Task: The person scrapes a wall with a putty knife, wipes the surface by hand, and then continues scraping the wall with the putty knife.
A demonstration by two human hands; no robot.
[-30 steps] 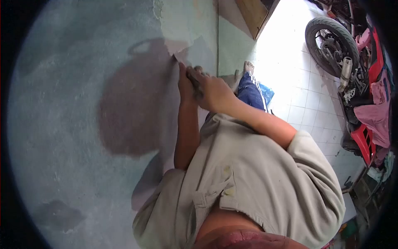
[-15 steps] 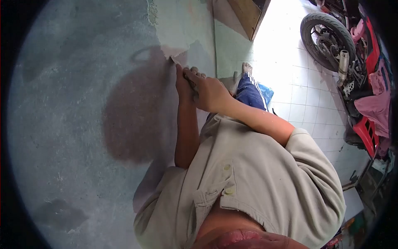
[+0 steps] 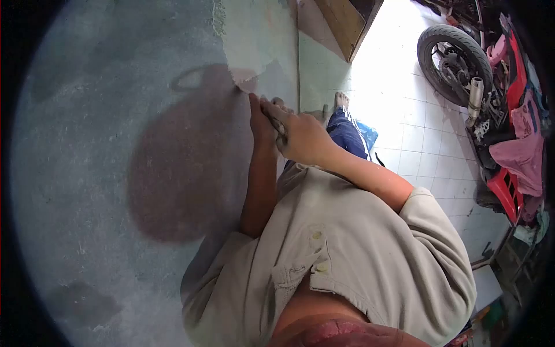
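Both hands are together against a grey-green painted wall (image 3: pixel 98 144). My left hand (image 3: pixel 261 121) lies closest to the wall, fingers closed round a thin tool that looks like a scraper (image 3: pixel 247 88). Over it, my right hand (image 3: pixel 306 137) is closed on the same tool, its fingers coated with pale dust. The tool's tip touches the wall at the ragged lower edge of a lighter patch (image 3: pixel 254 40) where the surface coat is gone. Most of the handle is hidden by the fingers.
A wooden furniture corner (image 3: pixel 347 34) juts in at the top. White floor tiles (image 3: pixel 404 121) lie to the right, with a motorcycle wheel (image 3: pixel 454 61) and red and pink items beyond. A blue plastic bag (image 3: pixel 366 133) lies near my leg.
The view has shifted slightly. Both hands stay together on the tool, and its tip remains by the patch's ragged edge, with only a small movement.
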